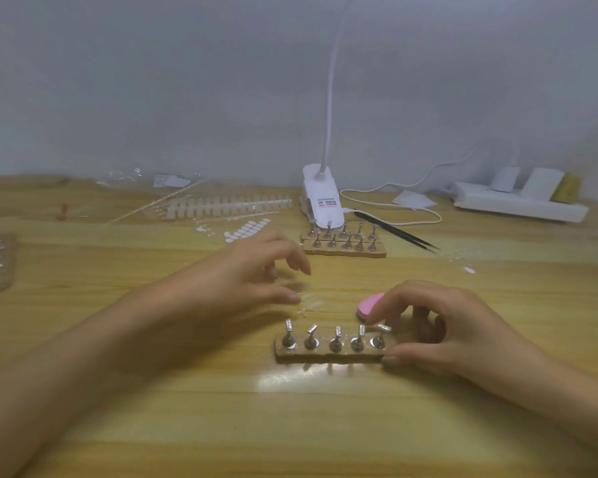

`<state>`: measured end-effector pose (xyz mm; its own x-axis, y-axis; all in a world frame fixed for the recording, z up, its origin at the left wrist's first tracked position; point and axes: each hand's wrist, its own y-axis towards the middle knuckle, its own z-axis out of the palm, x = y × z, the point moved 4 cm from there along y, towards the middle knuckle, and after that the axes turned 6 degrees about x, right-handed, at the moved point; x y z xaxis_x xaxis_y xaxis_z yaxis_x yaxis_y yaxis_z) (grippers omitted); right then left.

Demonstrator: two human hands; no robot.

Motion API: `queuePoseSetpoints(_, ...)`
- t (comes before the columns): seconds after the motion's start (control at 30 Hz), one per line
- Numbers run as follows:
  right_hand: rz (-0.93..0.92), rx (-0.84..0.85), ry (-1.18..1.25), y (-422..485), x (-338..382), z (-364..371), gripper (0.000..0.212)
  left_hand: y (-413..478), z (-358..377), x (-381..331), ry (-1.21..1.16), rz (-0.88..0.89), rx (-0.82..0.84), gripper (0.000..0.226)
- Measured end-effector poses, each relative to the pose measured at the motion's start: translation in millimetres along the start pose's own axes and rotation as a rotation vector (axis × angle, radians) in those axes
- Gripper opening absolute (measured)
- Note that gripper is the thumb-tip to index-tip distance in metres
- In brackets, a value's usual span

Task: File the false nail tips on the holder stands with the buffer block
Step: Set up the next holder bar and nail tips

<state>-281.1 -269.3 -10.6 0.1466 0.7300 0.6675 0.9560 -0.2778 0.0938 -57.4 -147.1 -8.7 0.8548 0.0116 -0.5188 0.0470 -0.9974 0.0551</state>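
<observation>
A cork holder base [328, 355] with several metal stands [335, 341] lies at the table's centre front. Behind its right end lies the pink buffer block [368, 303]. My right hand [439, 327] hovers there with loosely curled fingers. Its index fingertip touches the buffer block and its thumb rests against the base's right end. My left hand [252, 270], blurred by motion, is above the table with fingers spread and loosely bent. A few loose clear nail tips [306, 303] lie just past its fingertips. I cannot tell whether the stands carry tips.
Two more cork holders with stands [344, 241] sit in front of a white clip lamp [321, 198]. Black tweezers [397, 232] lie to their right. Strips of nail tips [221, 205] and a power strip [518, 201] line the back wall.
</observation>
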Motion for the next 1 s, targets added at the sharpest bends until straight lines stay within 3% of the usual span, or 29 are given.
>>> queuePoseSetpoints(0.07,0.013,0.004,-0.013,1.4,-1.9,-1.0,0.036,0.3,6.5,-1.8,0.037,0.025,0.065,0.041)
queuePoseSetpoints(0.27,-0.018,0.142,0.113,3.2,-4.2,-12.2,0.039,0.2,11.3,-6.0,0.147,0.066,-0.056,0.031)
queuePoseSetpoints(0.37,-0.053,0.05,-0.058,10.3,-9.5,-20.8,0.023,-1.5,12.2,-9.2,0.177,0.059,-0.121,0.031)
queuePoseSetpoints(0.47,-0.084,0.088,-0.201,16.1,-10.6,-12.2,0.029,-2.7,13.4,-13.4,0.24,0.047,-0.186,0.033)
queuePoseSetpoints(0.53,-0.065,0.065,-0.256,18.8,-9.0,-10.9,0.017,-2.4,13.7,-16.2,0.296,0.045,-0.219,0.034)
queuePoseSetpoints(0.7,0.051,-0.068,-0.4,17.5,-17.7,-30.7,0.027,-3.4,13.5,-22.6,0.323,0.083,-0.277,0.031)
queuePoseSetpoints(0.8,0.135,-0.066,-0.529,15.2,-28.9,-46.1,0.035,-3.9,12.1,-27.3,0.353,0.117,-0.308,0.023)
queuePoseSetpoints(0.9,0.151,-0.039,-0.537,16.3,-31.0,-52.7,0.038,-3.6,11.5,-33.4,0.452,0.164,-0.319,0.018)
queuePoseSetpoints(1.0,0.053,-0.069,-0.415,22.3,-19.5,-47.9,0.019,-4.7,10.4,-37.1,0.431,0.194,-0.339,0.03)
